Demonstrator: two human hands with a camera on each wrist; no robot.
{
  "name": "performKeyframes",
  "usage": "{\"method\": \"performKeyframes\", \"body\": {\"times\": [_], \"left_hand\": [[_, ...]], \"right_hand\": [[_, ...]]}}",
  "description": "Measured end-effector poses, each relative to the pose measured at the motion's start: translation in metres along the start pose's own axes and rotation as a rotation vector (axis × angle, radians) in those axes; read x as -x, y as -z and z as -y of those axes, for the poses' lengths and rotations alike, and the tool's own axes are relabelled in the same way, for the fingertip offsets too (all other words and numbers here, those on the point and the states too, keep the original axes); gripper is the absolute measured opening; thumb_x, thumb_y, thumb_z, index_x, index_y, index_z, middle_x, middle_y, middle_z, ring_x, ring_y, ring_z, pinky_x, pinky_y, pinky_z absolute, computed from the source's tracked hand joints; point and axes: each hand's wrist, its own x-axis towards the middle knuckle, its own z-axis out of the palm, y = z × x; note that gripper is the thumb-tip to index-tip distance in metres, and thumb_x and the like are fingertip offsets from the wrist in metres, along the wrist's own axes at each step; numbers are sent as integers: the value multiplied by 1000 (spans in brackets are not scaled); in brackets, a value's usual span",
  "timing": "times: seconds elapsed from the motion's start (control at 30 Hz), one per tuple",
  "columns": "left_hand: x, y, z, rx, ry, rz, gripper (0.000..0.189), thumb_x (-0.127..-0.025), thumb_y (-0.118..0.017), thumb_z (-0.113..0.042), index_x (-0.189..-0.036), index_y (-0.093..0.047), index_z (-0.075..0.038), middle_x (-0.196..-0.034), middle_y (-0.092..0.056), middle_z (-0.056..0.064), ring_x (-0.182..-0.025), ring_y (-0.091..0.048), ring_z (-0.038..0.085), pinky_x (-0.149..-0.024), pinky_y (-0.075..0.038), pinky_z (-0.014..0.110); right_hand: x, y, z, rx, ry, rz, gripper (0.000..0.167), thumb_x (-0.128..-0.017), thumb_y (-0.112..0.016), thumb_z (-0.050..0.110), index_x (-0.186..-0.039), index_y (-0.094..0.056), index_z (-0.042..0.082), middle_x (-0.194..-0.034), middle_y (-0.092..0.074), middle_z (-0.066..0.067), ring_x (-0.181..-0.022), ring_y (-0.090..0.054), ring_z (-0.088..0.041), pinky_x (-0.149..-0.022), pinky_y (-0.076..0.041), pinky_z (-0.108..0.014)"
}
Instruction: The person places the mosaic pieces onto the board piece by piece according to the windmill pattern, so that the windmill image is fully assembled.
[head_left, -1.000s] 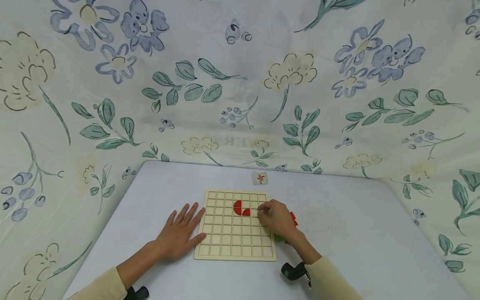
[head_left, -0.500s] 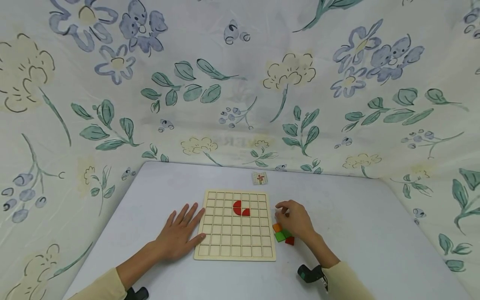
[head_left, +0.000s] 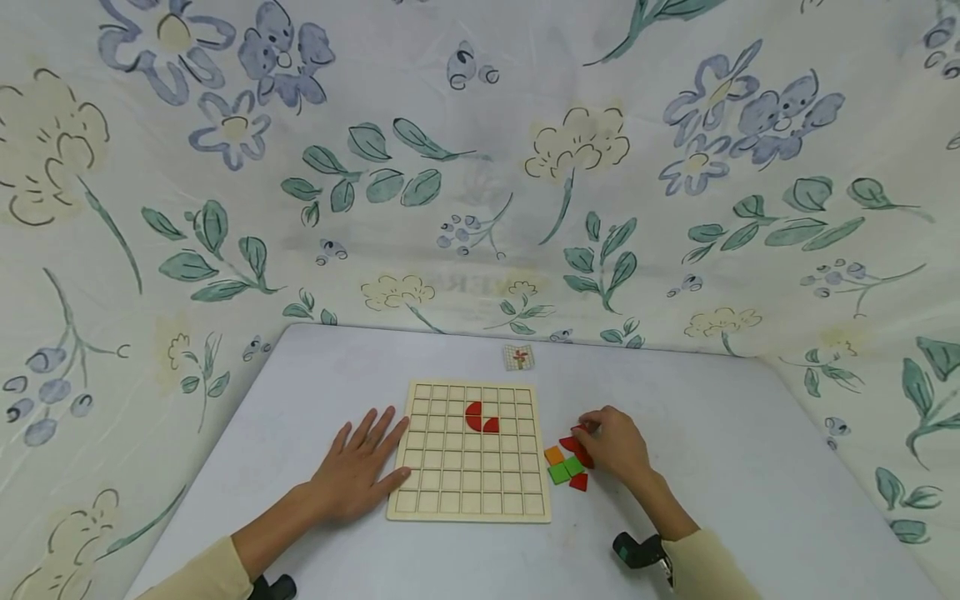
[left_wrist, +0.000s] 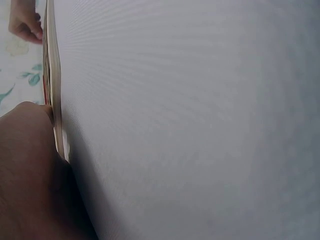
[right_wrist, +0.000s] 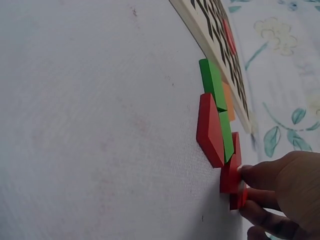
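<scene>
My left hand (head_left: pixel 356 471) lies flat with spread fingers, fingertips and thumb at the left edge of the wooden grid board (head_left: pixel 468 457). Red curved pieces (head_left: pixel 473 417) fill several of the board's squares. To the right of the board, my right hand (head_left: pixel 619 443) pinches a small red block (right_wrist: pixel 239 199) between thumb and fingers, at a cluster of loose blocks. Beside it are another red block (right_wrist: pixel 210 131), green blocks (right_wrist: pixel 213 86) and an orange block (head_left: pixel 554 455). The fingers hide part of the red ones.
A small card (head_left: pixel 518 357) with a red and green figure on a grid lies behind the board. The white table (head_left: pixel 712 442) stretches right of the blocks. A floral cloth (head_left: pixel 480 167) hangs behind and at the sides. Black devices (head_left: pixel 637 550) are strapped at the wrists.
My right hand has moved from the board's right edge, off to the right, and come down on the red blocks, now pinching one. The left hand has stayed in place.
</scene>
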Motion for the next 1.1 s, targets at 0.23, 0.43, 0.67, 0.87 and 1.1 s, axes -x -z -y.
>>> {"method": "performKeyframes", "body": {"times": [0.23, 0.43, 0.67, 0.87, 1.1], "left_hand": [[1, 1, 0, 15, -9, -14, 74, -99, -45, -55, -154, -31, -8, -160, -20, 19, -146, -13, 42, -109, -12, 66], [-1, 0, 2, 19, -10, -18, 74, -99, -44, -56, -155, -29, -9, -160, -20, 19, -146, -12, 41, -109, -10, 66], [0, 6, -1, 7, -5, 0, 74, -100, -44, -55, -155, -30, -8, -160, -20, 18, -146, -13, 41, -109, -12, 65], [0, 3, -1, 15, -2, -2, 74, -99, -45, -55, -155, -30, -8, -160, -20, 19, -146, -13, 41, -109, -11, 66], [0, 2, 0, 11, 4, 11, 75, -100, -43, -56, -155, -28, -8, -161, -18, 18, -147, -11, 41, -110, -10, 65]], "right_hand": [[-1, 0, 0, -75, 2, 14, 15, -82, -80, 10, -94, -72, 4, -81, -63, -3, -73, -53, -19, -61, -49, -29], [-5, -3, -1, -153, 29, -16, 14, -82, -79, 5, -93, -71, 6, -81, -63, -1, -74, -59, -19, -64, -53, -29], [-9, -2, 8, -258, 83, -91, 20, -82, -76, 0, -101, -71, 4, -92, -69, -7, -81, -65, -22, -75, -57, -37], [-12, -4, 21, -321, 118, -74, 15, -83, -75, -1, -98, -75, 4, -91, -71, -5, -81, -64, -20, -77, -56, -37], [-16, -11, 36, -364, 220, -54, 12, -86, -74, 1, -94, -77, 9, -94, -69, 0, -87, -62, -21, -76, -50, -41]]}}
